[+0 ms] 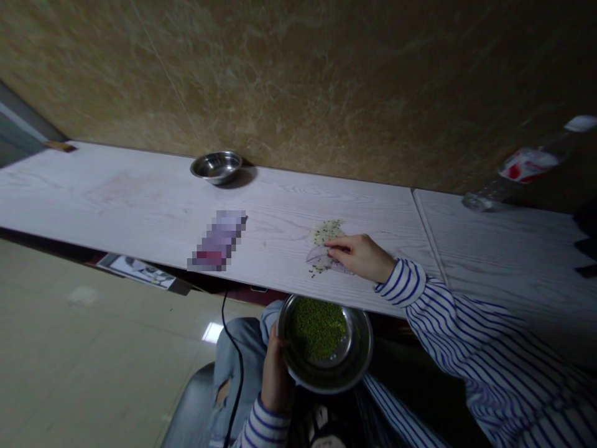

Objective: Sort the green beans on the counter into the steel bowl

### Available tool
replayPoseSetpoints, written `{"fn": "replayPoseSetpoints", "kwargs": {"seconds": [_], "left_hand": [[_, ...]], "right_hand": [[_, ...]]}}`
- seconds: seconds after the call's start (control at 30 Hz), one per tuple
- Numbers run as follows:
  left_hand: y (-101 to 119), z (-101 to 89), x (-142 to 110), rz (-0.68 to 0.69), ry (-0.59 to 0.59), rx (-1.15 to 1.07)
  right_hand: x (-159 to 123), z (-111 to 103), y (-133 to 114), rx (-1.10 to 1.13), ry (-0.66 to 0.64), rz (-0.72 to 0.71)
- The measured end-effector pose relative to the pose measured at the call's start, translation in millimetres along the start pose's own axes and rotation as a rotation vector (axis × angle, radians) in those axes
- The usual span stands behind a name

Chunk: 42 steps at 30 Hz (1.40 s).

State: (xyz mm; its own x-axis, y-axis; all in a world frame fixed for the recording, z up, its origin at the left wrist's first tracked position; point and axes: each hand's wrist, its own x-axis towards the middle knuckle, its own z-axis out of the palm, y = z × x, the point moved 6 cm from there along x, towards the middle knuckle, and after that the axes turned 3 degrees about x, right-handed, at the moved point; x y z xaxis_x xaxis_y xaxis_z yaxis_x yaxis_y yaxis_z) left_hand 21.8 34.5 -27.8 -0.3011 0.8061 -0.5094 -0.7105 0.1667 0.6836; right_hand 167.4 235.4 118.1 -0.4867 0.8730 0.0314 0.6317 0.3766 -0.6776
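My left hand (276, 373) grips the left rim of a steel bowl (362, 348) just below the table's front edge, over my lap. Small green beans (319, 326), like mung beans, lie inside it. Above the tabletop, my right hand (366, 256) has thumb and forefinger pinched together over a small spread of pale grains (326, 231) dotted with dark green beans. A thin, pale purple patch or piece (316, 255) shows under these fingertips; what they hold, if anything, is too small to make out.
Against the wall on the white wooden table (140, 208) stands a second steel bowl (217, 168). A blurred-out purple object (219, 239) lies left of the grains. At the right is a clear plastic bottle (527, 165). A black cable (240, 367) hangs beside my leg.
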Motion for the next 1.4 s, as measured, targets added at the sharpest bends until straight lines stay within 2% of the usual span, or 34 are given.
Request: {"fn": "replayPoseSetpoints", "kwargs": {"seconds": [0.17, 0.4, 0.57, 0.8, 1.1, 1.3, 1.4], "left_hand": [[1, -2.8, 1, 0.026, 0.008, 0.034], [5, 0.9, -2, 0.025, 0.008, 0.031], [4, -0.3, 0, 0.006, 0.013, 0.028], [4, -1.0, 0, 0.02, 0.003, 0.044], [8, 7.0, -3, 0.01, 0.011, 0.036], [4, 2.3, -1, -0.004, 0.04, 0.039], [3, 3.0, -2, -0.006, 0.02, 0.04]], "right_hand": [[-7, 1, 5, 0.103, -0.025, -0.002], [-6, -7, 20, 0.111, 0.131, 0.047], [-9, -2, 18, 0.091, 0.115, 0.035], [-17, -19, 26, 0.056, 0.23, 0.052], [-22, -15, 19, 0.094, 0.09, 0.034], [-21, -36, 40, 0.072, 0.257, 0.083], [-17, -34, 43, 0.041, 0.264, 0.093]]}}
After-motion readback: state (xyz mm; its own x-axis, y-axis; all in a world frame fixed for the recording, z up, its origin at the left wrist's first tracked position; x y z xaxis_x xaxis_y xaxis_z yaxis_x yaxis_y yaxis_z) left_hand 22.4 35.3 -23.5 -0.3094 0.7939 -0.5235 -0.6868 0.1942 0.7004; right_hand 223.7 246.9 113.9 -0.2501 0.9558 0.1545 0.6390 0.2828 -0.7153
